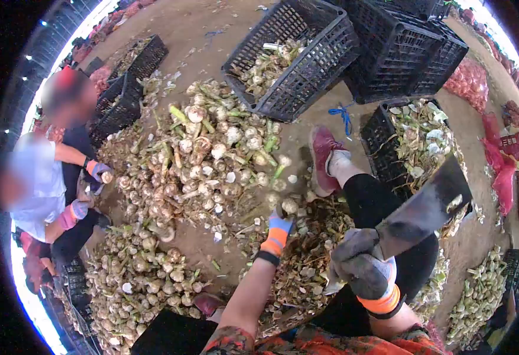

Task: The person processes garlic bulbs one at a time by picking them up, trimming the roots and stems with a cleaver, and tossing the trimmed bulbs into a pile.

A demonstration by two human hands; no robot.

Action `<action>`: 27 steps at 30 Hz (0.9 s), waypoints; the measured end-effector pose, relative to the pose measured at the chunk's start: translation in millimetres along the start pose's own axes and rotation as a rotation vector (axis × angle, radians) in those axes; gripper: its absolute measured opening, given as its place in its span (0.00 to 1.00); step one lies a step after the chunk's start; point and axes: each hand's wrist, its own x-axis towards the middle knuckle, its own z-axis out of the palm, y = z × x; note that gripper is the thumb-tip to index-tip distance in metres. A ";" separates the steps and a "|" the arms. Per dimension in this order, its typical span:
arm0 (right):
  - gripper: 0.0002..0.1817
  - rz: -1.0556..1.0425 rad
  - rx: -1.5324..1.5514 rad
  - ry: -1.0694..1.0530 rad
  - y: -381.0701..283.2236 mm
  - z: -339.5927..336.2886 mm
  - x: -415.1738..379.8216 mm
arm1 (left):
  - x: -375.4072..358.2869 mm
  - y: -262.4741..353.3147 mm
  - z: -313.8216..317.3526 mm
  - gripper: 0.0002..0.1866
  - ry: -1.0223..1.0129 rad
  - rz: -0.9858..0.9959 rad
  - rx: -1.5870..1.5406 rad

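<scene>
My left hand (279, 229), in a grey and orange glove, reaches to the near edge of the garlic heap (200, 154). Its fingertips are at a garlic bulb (289, 205), and the fingers look curled against it. In my right hand (363, 266), gloved the same way, is the handle of a broad cleaver (425, 210). The wide blade points up and right, above my leg, with a small pale scrap on it. Dry peelings (307, 266) lie on the ground between my two arms.
A tilted black crate (298, 77) with garlic stands beyond the heap, stacked crates (401, 53) behind it. Another crate (383, 142) holds leafy scraps at right. Trimmed garlic (141, 272) is piled lower left. Co-workers (41, 177) sit at left, one gloved hand holding a bulb.
</scene>
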 end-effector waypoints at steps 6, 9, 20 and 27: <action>0.04 -0.016 -0.401 -0.236 37.6 15.8 -12.5 | -110.6 41.1 -111.3 0.28 0.006 -0.192 -1.089; 0.12 -0.114 -1.233 -0.558 59.0 38.2 -24.6 | -190.9 102.5 -143.8 0.21 0.142 0.063 -0.552; 0.20 -0.097 -1.737 -1.120 84.3 112.2 -84.2 | -297.8 83.5 -197.0 0.20 -0.311 -0.116 -1.800; 0.20 0.021 -1.784 -1.149 104.0 113.2 -75.6 | -310.7 82.9 -188.1 0.16 -0.081 0.027 -1.542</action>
